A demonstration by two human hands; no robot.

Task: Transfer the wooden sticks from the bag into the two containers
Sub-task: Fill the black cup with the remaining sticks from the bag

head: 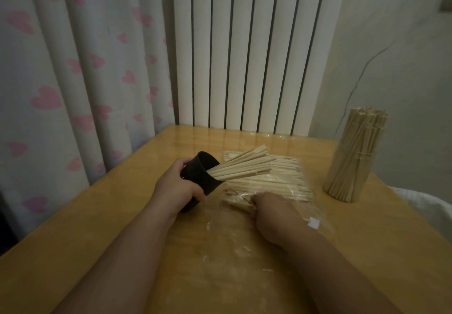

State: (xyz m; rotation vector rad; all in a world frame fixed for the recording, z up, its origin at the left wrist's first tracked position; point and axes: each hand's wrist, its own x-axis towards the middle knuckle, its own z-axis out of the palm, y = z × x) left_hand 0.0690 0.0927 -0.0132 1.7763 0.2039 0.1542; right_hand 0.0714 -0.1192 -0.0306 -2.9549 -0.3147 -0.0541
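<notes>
My left hand [179, 186] grips a black cup [199, 175] tilted on its side, its mouth facing right. A fan of wooden sticks [244, 167] pokes out of the cup. To its right a clear plastic bag [269, 184] of sticks lies flat on the table. My right hand [271, 212] reaches into the bag's near end, its fingers hidden among the sticks. At the far right a second container [352, 164], see-through and hard to make out, stands upright, packed full of sticks.
The wooden table [122, 216] runs to a white radiator [244, 57] at the back and a heart-patterned curtain [73, 81] on the left. The bag's loose open end [244, 240] spreads towards me. White fabric [425, 206] lies at the right edge.
</notes>
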